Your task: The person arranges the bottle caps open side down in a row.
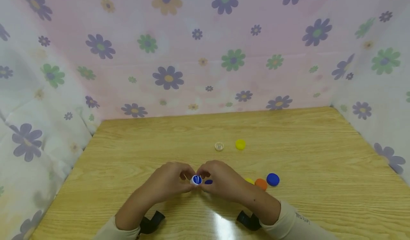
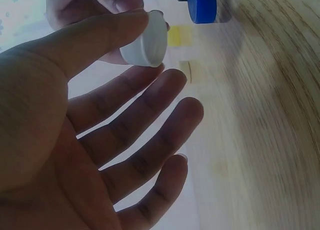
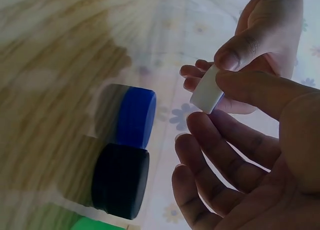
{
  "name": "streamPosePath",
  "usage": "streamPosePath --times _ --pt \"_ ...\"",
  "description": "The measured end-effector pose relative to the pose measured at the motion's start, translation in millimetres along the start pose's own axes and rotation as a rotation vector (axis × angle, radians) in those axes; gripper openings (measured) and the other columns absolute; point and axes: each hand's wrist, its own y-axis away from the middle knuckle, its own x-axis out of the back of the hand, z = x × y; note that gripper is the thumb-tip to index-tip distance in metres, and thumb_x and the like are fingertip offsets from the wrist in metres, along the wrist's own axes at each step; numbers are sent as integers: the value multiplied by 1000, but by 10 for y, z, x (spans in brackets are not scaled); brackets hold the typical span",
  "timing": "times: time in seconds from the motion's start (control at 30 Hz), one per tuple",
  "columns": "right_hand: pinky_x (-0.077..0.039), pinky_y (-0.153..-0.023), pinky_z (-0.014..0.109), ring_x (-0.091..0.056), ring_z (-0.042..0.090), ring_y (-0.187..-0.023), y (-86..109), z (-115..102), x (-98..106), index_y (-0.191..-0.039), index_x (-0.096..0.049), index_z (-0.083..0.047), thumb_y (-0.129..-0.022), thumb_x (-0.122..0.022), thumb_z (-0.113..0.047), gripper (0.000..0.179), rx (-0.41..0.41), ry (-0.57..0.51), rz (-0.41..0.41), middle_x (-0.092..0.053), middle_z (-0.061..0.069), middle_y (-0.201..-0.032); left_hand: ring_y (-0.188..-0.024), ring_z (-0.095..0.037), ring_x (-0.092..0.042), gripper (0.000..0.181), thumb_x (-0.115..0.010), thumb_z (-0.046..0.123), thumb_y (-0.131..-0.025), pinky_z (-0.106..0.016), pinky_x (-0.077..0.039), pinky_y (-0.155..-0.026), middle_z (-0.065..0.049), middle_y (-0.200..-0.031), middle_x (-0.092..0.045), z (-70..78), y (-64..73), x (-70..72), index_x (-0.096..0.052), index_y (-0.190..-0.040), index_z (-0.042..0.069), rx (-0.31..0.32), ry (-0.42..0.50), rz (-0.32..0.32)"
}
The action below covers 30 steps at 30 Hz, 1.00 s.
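A white bottle cap [image 1: 196, 180] with a blue printed top is held between the two hands, above the wooden table [image 1: 153, 137]. My left hand [image 1: 169, 181] pinches one side of it with thumb and forefinger. From the other side my right hand [image 1: 222, 181] pinches the same cap. In the left wrist view the white cap [image 2: 152, 42] sits under the left thumb, with the remaining fingers spread loosely. The right wrist view shows the white cap [image 3: 207, 92] between both thumbs and fingertips. A dark blue cap [image 1: 208, 181] lies partly covered by the right hand.
Beyond the hands lie an upturned pale cap [image 1: 219, 147] and a yellow cap [image 1: 240, 144]. Near the right forearm are an orange cap [image 1: 261, 184], a blue cap [image 1: 273, 179] and a half-hidden yellow cap [image 1: 250, 180]. Flowered cloth [image 1: 205, 55] surrounds the table.
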Motion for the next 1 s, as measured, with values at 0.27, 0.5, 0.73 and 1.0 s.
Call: streamPosePath --times 0.27,0.5,0.73,1.0 --pt "-53 -80 22 -63 8 -91 -1 24 -45 -105 -75 -12 -86 -79 -19 20 9 3 -24 -71 -8 -95 -82 -7 -62 22 -81 44 -82 -27 -50 -72 17 -85 -69 -2 -17 -42 -74 -91 24 16 -11 -31" --pt "-51 -78 20 -61 4 -86 -8 42 -91 -102 -75 -13 -86 -80 -21 18 36 37 -39 -70 -9 -91 -81 -6 -62 21 -82 41 -82 -27 -50 -70 15 -86 -68 -19 1 -85 -74 -90 24 9 -56 -38" --pt "-51 -81 22 -58 3 -89 1 57 -131 -103 -76 -15 -86 -80 -23 20 32 39 -64 -70 -12 -91 -75 -3 -58 22 -83 38 -81 -25 -49 -69 12 -86 -68 -25 21 -120 -73 -90 21 21 -66 -55" --pt "-50 -78 21 -56 5 -89 9 54 -144 -101 -76 -14 -86 -80 -21 17 24 48 -67 -66 -12 -89 -74 -3 -58 20 -83 35 -81 -26 -50 -70 11 -86 -68 -27 15 -152 -73 -89 20 -2 -104 -43"
